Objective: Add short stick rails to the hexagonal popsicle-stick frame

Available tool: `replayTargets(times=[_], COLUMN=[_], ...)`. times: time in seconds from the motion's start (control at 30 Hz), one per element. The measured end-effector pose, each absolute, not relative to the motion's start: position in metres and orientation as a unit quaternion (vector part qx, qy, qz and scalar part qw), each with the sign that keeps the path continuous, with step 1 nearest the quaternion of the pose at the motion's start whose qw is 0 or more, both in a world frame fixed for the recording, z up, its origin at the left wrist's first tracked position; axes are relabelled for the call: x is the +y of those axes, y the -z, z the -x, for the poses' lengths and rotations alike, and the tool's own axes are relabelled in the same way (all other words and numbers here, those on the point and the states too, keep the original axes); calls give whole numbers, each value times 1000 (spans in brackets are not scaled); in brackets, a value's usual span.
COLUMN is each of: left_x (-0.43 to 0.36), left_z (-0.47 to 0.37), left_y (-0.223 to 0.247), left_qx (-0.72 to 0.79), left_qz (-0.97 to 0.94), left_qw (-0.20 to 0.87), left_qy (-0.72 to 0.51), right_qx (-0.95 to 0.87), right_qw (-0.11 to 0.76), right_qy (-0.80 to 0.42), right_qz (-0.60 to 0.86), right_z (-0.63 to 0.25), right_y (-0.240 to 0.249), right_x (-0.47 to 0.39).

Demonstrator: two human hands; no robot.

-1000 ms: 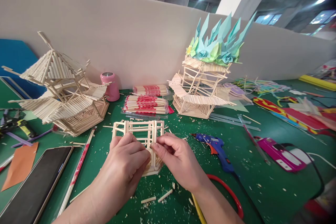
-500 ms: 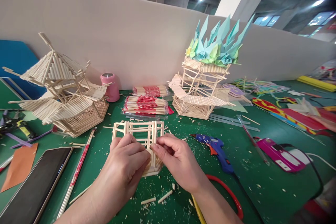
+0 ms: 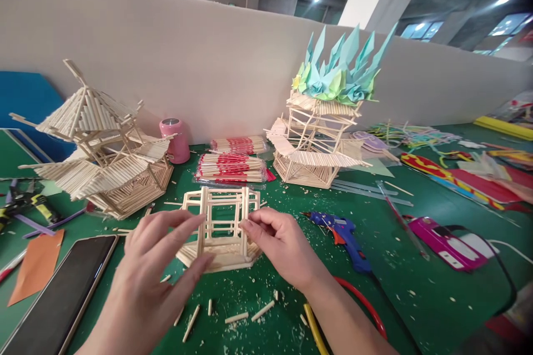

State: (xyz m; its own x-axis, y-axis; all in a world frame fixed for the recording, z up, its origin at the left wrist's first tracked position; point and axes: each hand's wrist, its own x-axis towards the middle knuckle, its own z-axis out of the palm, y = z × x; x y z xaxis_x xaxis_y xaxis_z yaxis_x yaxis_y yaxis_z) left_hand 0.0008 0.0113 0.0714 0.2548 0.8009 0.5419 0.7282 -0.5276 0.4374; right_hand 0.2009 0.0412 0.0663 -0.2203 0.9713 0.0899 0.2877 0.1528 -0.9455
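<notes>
A small open frame of pale wooden sticks (image 3: 227,260) stands upright on the green table, with a floor of sticks and several posts joined by rails. My left hand (image 3: 152,258) is open beside its left front post, thumb and fingers spread apart; whether a fingertip touches the post I cannot tell. With thumb and fingers pinched, my right hand (image 3: 280,241) grips the frame at its right front post, covering part of that side. Short cut stick pieces (image 3: 236,318) lie in front of the frame.
A blue glue gun (image 3: 339,233) lies to the right, near red-and-yellow-handled pliers (image 3: 358,299). Behind are two stick pavilions (image 3: 125,175) (image 3: 310,161), bundled sticks (image 3: 231,168) and a pink canister (image 3: 175,141). A phone (image 3: 62,294) lies at left, a magenta device (image 3: 441,244) at right.
My left hand has let go of the frame, moved left and spread its fingers, uncovering the front of the frame. My right hand stays pinched at the right front post.
</notes>
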Motion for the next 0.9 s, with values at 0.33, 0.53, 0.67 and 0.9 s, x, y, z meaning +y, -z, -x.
replayTargets(times=[0.33, 0.53, 0.67, 0.9], left_x=[7, 8, 10, 14], left_z=[-4, 1, 9, 25], left_y=[-66, -57, -53, -49], left_qx=[604, 575, 541, 493], left_qz=[-580, -425, -296, -206], left_qw=[380, 526, 595, 631], left_qy=[-393, -461, -516, -561], right_qx=[-664, -732, -754, -725], right_qw=[383, 346, 320, 390], right_qy=[-412, -340, -354, -354], right_qz=[493, 479, 451, 444], right_z=[-196, -190, -182, -178], right_y=[-71, -82, -88, -92], right_x=[40, 39, 41, 42])
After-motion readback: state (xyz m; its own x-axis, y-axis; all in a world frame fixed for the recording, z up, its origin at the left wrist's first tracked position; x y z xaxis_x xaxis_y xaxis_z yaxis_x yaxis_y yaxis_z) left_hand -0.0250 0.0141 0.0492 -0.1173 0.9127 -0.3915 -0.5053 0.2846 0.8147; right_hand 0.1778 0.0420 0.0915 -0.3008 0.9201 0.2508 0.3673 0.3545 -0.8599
